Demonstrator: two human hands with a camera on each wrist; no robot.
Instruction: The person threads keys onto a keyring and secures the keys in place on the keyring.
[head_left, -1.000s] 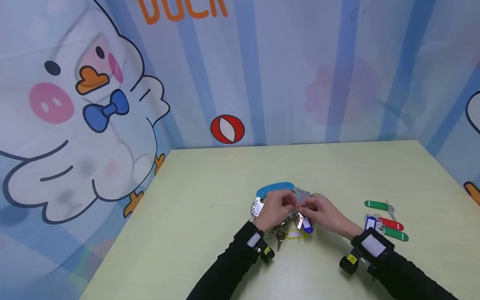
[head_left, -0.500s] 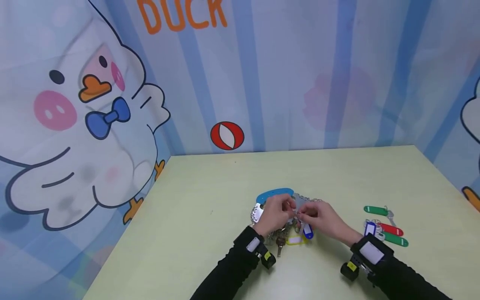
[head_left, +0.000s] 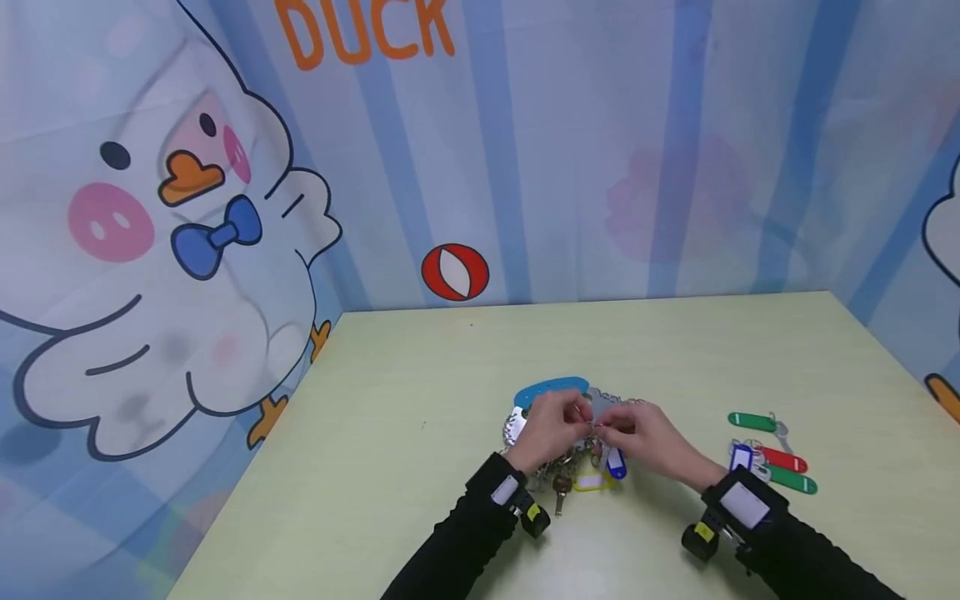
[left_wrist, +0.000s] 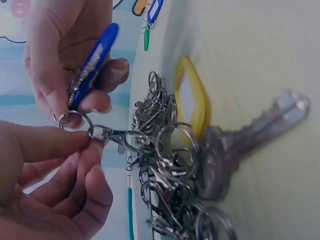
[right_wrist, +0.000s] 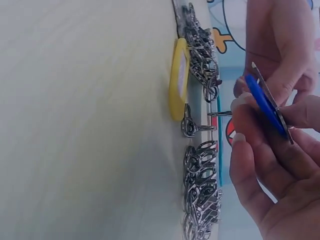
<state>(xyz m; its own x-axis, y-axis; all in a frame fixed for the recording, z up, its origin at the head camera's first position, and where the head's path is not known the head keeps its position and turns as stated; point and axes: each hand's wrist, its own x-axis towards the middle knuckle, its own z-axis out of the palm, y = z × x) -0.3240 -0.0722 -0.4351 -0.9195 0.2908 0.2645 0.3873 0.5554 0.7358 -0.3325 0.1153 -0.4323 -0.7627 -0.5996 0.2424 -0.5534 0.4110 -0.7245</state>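
My left hand [head_left: 551,427] pinches a small metal ring [left_wrist: 95,132] between thumb and forefinger; a clasp hangs from the ring. Opposite it, my right hand [head_left: 645,433] holds a blue key tag [left_wrist: 97,62] with a metal key [right_wrist: 270,97] flat against it. The tag's split ring [left_wrist: 75,115] meets the left fingertips beside the small ring. Below both hands lies a cluster of metal rings and clasps [left_wrist: 155,120], partly hidden in the head view. A yellow key tag [head_left: 590,482] and a brass-coloured key [head_left: 561,493] hang at its near side.
Right of the hands, on the pale table [head_left: 420,500], lie a green key tag [head_left: 752,422] with a key, a red tag [head_left: 783,460], another green tag [head_left: 791,479] and a blue-framed tag [head_left: 741,456]. A blue oval piece [head_left: 551,387] shows behind the left hand.
The head view has tipped slightly, so everything sits lower in it. The shiny key between the hands has turned upward to the right fingers; both hands stay close together over the rings.
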